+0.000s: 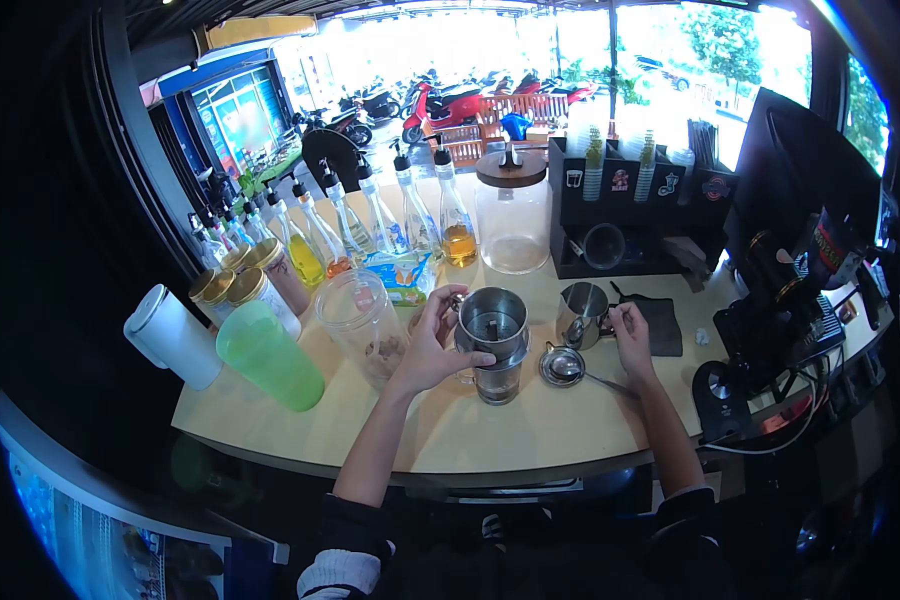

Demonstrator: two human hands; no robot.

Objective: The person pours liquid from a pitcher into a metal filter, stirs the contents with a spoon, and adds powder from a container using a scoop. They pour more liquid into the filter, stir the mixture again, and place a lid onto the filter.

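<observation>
A metal drip coffee filter (493, 318) sits on top of a small glass mug (497, 384) near the front of the counter. My left hand (433, 345) grips the filter from the left, thumb over its brim and fingers behind. Inside the filter a small upright post shows. To the right, my right hand (630, 338) is closed on the handle of a steel milk pitcher (578, 318), which stands at counter height. Between the two, a spoon (598, 378) rests with its bowl on a small round metal dish (560, 364). What the pitcher contains is hidden.
Left of my hands stand a clear plastic jar (355, 315), a green tumbler (270, 355) and a white pitcher (175, 335). Several pump bottles (457, 225) line the back. A dark cloth (655, 325) and black machine (770, 330) are at right, below a cup rack (640, 215).
</observation>
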